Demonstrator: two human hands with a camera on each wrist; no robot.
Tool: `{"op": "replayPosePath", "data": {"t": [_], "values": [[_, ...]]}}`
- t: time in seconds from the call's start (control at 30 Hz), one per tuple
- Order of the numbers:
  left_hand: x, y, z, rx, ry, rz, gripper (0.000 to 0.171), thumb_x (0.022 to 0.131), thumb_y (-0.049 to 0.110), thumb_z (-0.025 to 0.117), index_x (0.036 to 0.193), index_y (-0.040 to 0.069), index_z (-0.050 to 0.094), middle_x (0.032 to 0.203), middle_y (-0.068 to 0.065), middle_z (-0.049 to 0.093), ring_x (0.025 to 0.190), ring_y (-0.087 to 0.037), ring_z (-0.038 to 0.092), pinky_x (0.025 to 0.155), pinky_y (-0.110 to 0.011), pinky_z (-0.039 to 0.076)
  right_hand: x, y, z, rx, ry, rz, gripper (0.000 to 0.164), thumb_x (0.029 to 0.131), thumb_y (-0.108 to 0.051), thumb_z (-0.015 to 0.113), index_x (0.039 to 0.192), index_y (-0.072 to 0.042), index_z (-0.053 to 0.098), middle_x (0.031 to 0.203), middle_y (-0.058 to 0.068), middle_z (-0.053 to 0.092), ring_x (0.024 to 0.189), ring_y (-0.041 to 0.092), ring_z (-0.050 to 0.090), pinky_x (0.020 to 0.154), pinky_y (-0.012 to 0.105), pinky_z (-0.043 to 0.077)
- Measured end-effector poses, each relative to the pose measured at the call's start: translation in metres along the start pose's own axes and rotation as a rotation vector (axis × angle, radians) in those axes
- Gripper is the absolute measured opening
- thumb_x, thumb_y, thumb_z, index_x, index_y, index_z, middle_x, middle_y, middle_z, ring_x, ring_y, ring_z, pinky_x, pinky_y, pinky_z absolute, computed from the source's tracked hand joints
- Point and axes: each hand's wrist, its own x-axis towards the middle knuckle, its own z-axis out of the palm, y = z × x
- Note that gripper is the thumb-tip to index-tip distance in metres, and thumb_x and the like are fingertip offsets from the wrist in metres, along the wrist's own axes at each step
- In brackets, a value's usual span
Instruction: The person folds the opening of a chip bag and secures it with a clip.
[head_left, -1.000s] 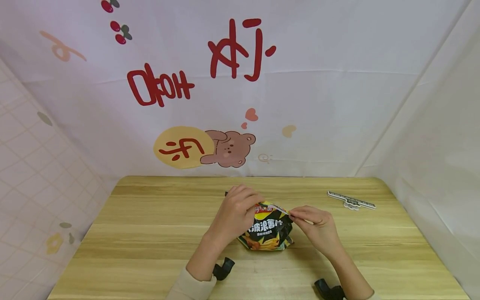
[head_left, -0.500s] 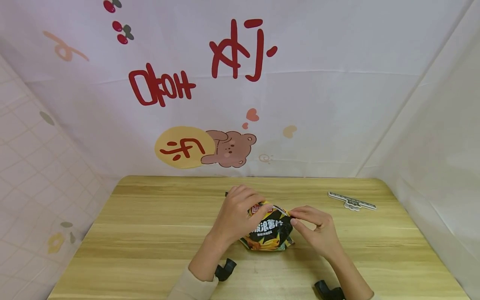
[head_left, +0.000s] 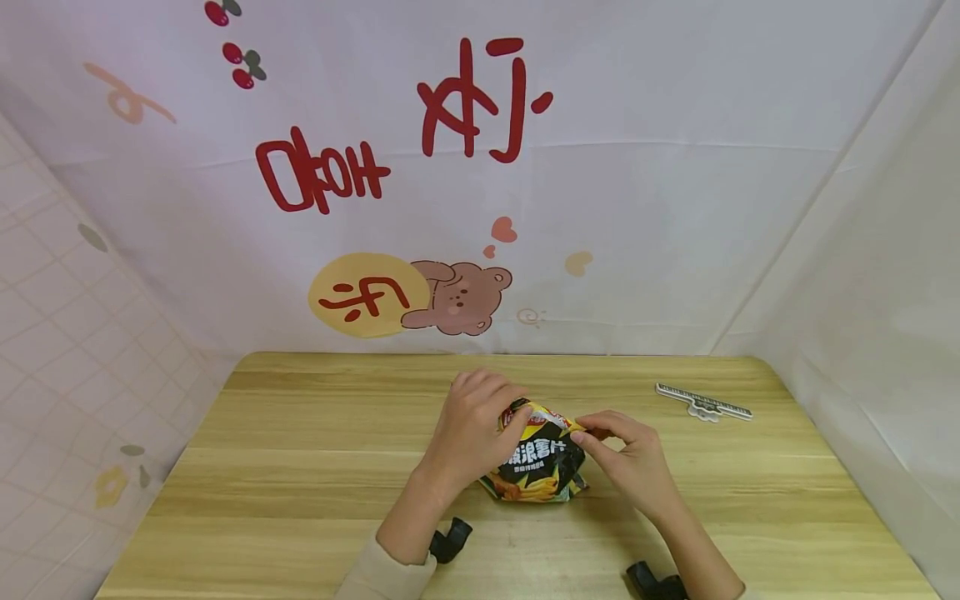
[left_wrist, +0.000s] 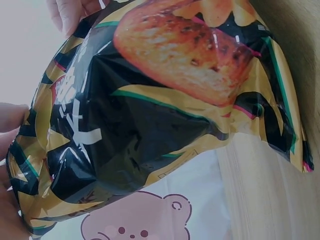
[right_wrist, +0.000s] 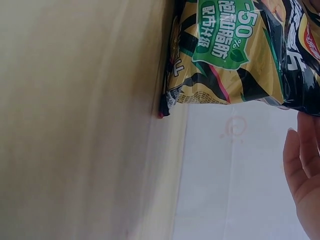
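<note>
Fingers (head_left: 611, 422), chip bag (head_left: 536, 467) between them

The bag (head_left: 536, 462) stands on its bottom edge on the table (head_left: 300, 483), its front facing me and its sides puffed and creased. It is glossy black and gold, with a red logo near the top, white lettering across the middle, a roasted wing (left_wrist: 185, 60) pictured lower down and a green label (right_wrist: 225, 32) on another face. My left hand (head_left: 474, 425) grips its upper left, thumb on the front; my right hand (head_left: 630, 450) pinches the right end of its top edge. I cannot tell whether it is sealed.
</note>
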Motion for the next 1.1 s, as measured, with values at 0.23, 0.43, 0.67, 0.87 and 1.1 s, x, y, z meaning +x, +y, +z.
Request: {"op": "replayPosePath", "data": {"t": [0.23,0.43,0.67,0.87,1.1], "values": [[-0.0005,0.0004,-0.0015,0.027,-0.035,-0.059,0.014,0.09,0.019,0.082,0.101,0.011,0.08,0.094,0.0,0.074,0.096,-0.022,0.067,0.087,-0.04,0.049,0.0006,-0.0002,0.0023,-0.002,-0.038,0.009,0.024,0.086,0.006,0.081,0.106,-0.008,0.08,0.092,0.004,0.075,0.079,0.01,0.066,0.075,0.019,0.053],[-0.0007,0.0008,-0.0018,0.009,-0.06,-0.089,0.013,0.091,0.018,0.081,0.101,0.01,0.079,0.094,0.001,0.073,0.096,-0.021,0.065,0.088,-0.039,0.047,-0.0001,-0.0008,0.0026,-0.013,-0.049,0.031,0.02,0.094,0.002,0.075,0.108,-0.012,0.08,0.096,-0.004,0.075,0.083,0.009,0.066,0.074,0.022,0.054],[0.0001,0.0015,-0.0029,0.006,-0.065,-0.094,0.011,0.09,0.016,0.082,0.099,0.01,0.078,0.094,0.001,0.073,0.096,-0.021,0.065,0.089,-0.039,0.047,0.0008,-0.0022,0.0045,-0.012,-0.045,0.035,0.019,0.096,0.0,0.073,0.108,-0.014,0.08,0.095,-0.006,0.075,0.084,0.008,0.066,0.072,0.023,0.054],[0.0001,0.0012,-0.0053,0.008,-0.081,-0.134,0.016,0.091,0.02,0.083,0.103,0.011,0.078,0.1,0.0,0.075,0.101,-0.021,0.066,0.092,-0.039,0.048,0.0013,-0.003,0.0055,-0.014,-0.038,0.029,0.018,0.094,0.0,0.075,0.102,-0.014,0.081,0.091,-0.007,0.074,0.081,0.009,0.065,0.071,0.021,0.052],[-0.0005,-0.0027,-0.0046,0.014,-0.061,-0.155,0.013,0.089,0.018,0.085,0.098,0.01,0.077,0.096,0.0,0.076,0.096,-0.021,0.067,0.086,-0.038,0.047,0.0011,-0.0023,0.0052,-0.04,-0.034,0.033,0.016,0.093,0.0,0.076,0.096,-0.015,0.079,0.089,-0.009,0.072,0.078,0.009,0.064,0.071,0.024,0.052]]}}
